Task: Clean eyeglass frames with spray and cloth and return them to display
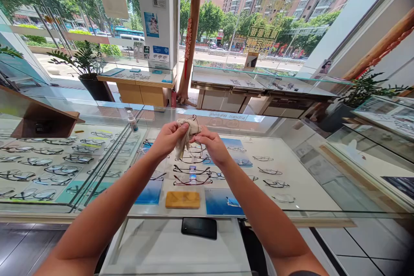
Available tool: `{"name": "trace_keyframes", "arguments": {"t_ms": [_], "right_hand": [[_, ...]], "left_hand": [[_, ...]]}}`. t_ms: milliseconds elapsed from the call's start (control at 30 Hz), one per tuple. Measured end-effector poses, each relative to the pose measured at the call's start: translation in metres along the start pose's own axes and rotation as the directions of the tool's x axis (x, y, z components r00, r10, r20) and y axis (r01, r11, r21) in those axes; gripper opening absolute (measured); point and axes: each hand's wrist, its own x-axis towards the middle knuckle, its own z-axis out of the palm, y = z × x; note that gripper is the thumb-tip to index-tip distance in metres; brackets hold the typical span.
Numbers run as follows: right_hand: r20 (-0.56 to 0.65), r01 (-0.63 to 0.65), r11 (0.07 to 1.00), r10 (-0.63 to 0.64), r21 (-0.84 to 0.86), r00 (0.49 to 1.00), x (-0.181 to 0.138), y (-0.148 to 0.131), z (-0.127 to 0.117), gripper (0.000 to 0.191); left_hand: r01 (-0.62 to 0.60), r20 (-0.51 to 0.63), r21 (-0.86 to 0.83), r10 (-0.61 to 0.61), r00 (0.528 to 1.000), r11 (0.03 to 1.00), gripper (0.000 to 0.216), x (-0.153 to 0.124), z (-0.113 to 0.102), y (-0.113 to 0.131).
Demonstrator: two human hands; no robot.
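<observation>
My left hand [170, 137] and my right hand [210, 142] meet above a glass display counter [291, 138]. The left hand pinches a pale cleaning cloth [187, 131] that hangs down between the hands. The right hand grips a thin dark-rimmed pair of glasses [195, 121], part of it wrapped in the cloth. Both hands have their fingers closed. Under the glass below them lie several more pairs of glasses [190, 174] on white and blue trays.
A small spray bottle [132, 121] stands on the counter left of my hands. A yellow pad [183, 199] lies in the case, a black phone [199, 227] on a lower shelf. More showcases [252, 82], potted plants [87, 62] and windows lie beyond.
</observation>
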Motion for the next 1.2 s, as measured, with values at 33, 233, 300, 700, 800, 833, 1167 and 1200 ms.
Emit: {"name": "trace_keyframes", "arguments": {"t_ms": [33,233,300,700,800,833,1167,1200], "right_hand": [[-0.005,-0.005,1.0,0.005,0.004,1.0,-0.0003,0.0005,-0.0001,0.017],[-0.008,-0.067,0.994,0.068,0.086,0.998,-0.0009,0.0023,0.0004,0.021],[-0.016,-0.075,0.992,0.077,0.099,0.997,-0.0008,0.0019,0.001,0.021],[0.035,-0.105,0.989,0.101,0.104,0.994,-0.001,0.0027,0.0003,0.023],[0.041,-0.093,0.992,0.09,0.087,0.995,-0.0003,0.0046,0.0009,0.023],[0.043,-0.086,0.993,0.082,0.081,0.996,-0.0002,0.0052,0.0011,0.023],[0.098,0.037,0.993,-0.027,-0.108,0.995,-0.0032,0.001,0.0023,0.024],[0.1,0.043,0.991,-0.03,-0.124,0.994,-0.0031,0.0003,0.0027,0.024]], "left_hand": [[-0.002,0.006,-0.004,0.002,1.0,1.0,0.059,0.0,-0.0005,0.0007],[0.022,0.037,-0.026,-0.021,0.999,0.999,0.049,-0.0007,-0.0014,0.0045],[0.026,0.05,-0.035,-0.024,0.998,0.999,0.045,-0.0013,-0.0011,0.0051],[0.005,0.03,0.009,-0.006,1.0,1.0,0.046,-0.0014,0.0012,0.0046],[-0.001,0.004,0.038,0.001,1.0,0.999,0.046,-0.002,0.0025,0.0039],[-0.004,-0.011,0.052,0.005,1.0,0.999,0.046,-0.0023,0.003,0.0034],[-0.031,-0.124,0.084,0.041,0.991,0.996,0.051,-0.0043,0.0075,-0.0009],[-0.036,-0.136,0.083,0.048,0.99,0.996,0.051,-0.0042,0.0076,-0.0014]]}}
